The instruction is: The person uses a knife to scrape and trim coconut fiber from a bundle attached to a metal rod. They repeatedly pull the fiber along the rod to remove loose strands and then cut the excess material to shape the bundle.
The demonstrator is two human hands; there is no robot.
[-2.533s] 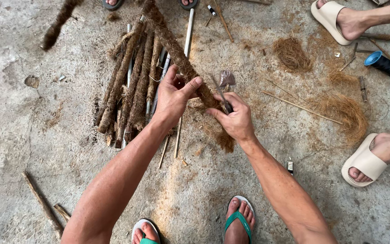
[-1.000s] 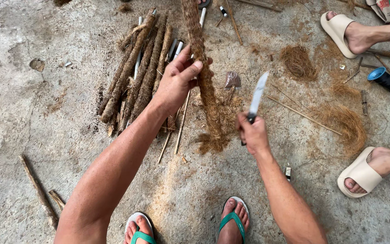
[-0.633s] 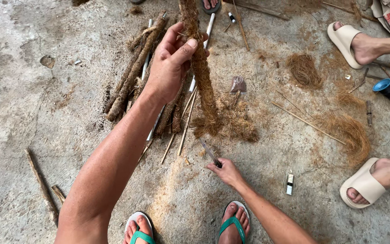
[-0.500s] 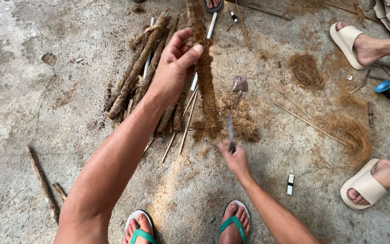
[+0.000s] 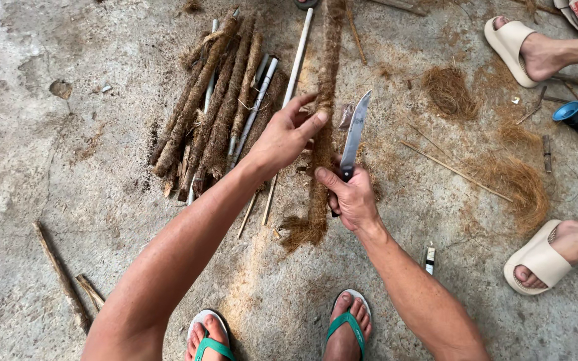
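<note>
Raised knife (image 5: pixel 354 134) (blade up), beside fibre-wrapped stick (image 5: pixel 322 127)

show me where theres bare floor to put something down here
Bare concrete floor lies left of the pile of fibre-wrapped sticks, above the loose sticks. The middle is crowded: left hand, fibre-wrapped stick, right hand with knife. Fibre clumps fill the right.

Bare grey concrete floor (image 5: pixel 55 167) lies open to the left, broken only by two thin brown sticks (image 5: pixel 61 274). Ahead, a heap of brown fibre-wrapped rods (image 5: pixel 212 113) blocks the way — to the right, tufts of loose tan coir fibre (image 5: pixel 520 180) and another person's beige-sandalled feet (image 5: pixel 543 257) crowd the floor.
</note>
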